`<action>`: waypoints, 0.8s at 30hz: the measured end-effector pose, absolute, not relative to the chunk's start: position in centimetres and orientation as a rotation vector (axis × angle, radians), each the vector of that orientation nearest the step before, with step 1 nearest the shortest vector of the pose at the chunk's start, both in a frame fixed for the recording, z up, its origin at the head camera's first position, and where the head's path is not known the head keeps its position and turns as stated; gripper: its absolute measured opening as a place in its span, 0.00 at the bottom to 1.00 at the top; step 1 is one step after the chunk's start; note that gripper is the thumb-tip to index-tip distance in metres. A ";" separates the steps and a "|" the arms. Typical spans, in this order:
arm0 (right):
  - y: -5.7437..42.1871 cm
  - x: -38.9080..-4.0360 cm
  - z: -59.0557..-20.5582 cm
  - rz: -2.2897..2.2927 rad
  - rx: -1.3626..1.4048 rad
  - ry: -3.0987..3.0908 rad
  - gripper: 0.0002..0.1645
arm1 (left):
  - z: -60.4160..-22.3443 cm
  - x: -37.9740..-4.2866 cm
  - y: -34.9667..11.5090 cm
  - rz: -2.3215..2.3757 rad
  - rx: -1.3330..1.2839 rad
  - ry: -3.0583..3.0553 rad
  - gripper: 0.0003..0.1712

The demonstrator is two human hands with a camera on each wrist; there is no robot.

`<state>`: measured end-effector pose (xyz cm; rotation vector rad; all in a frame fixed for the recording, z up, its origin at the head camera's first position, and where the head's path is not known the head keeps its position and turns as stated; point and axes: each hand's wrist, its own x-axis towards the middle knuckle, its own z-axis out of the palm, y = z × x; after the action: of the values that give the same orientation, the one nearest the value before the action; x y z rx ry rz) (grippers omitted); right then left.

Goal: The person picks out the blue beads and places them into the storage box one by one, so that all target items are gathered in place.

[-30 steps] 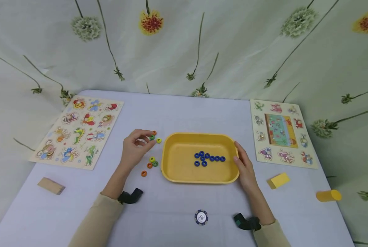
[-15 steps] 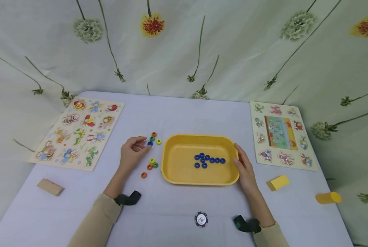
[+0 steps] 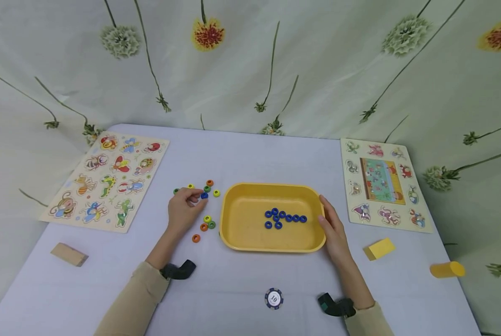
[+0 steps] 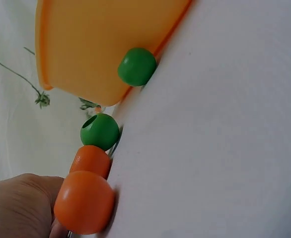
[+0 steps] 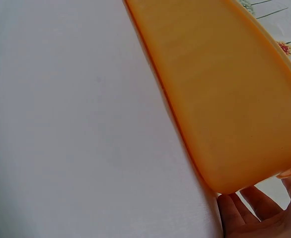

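In the head view my left hand (image 3: 183,210) has thumb and fingertips closed on a blue bead (image 3: 204,195) left of the yellow tray (image 3: 250,247). Around it lie an orange bead (image 3: 210,183), yellow beads and green beads. The left wrist view shows part of that hand (image 4: 21,206) behind orange beads (image 4: 84,202); its fingertips are hidden. My right hand (image 3: 334,228) holds the tray's right end, thumb at the rim and fingers along the outer wall. Several blue beads (image 3: 288,218) lie inside the tray.
A picture puzzle board (image 3: 107,182) lies at left, another (image 3: 385,184) at right. A wooden block (image 3: 69,254), yellow block (image 3: 379,248), yellow cylinder (image 3: 447,269) and poker chip (image 3: 274,298) also rest on the white table.
My left hand has moved down from the far beads to the blue bead and closed its fingertips on it. The right hand stays at the tray.
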<state>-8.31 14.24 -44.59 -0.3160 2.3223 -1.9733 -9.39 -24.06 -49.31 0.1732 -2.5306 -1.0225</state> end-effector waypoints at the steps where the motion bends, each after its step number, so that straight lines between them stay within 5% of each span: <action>1: 14.2 -8.4 -44.6 -1.976 -0.316 2.321 0.27 | -49.2 -9.5 -24.0 -1.015 0.183 -2.542 0.14; 8: 14.2 -8.6 -44.8 -1.980 -0.332 2.308 0.27 | -45.5 -9.1 -22.7 -1.150 0.231 -2.651 0.13; 14: 14.1 -8.8 -44.7 -2.001 -0.337 2.308 0.27 | -40.4 -8.8 -17.8 -1.328 -0.228 -2.676 0.12; 24: 13.7 -9.0 -45.0 -2.002 -0.327 2.299 0.27 | -43.0 -10.2 -12.0 -1.116 -0.494 -2.972 0.07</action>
<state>-8.96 13.70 -44.96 -0.3269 2.2987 -2.0024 -10.23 -11.98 -43.04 -0.4938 -2.9719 -1.1156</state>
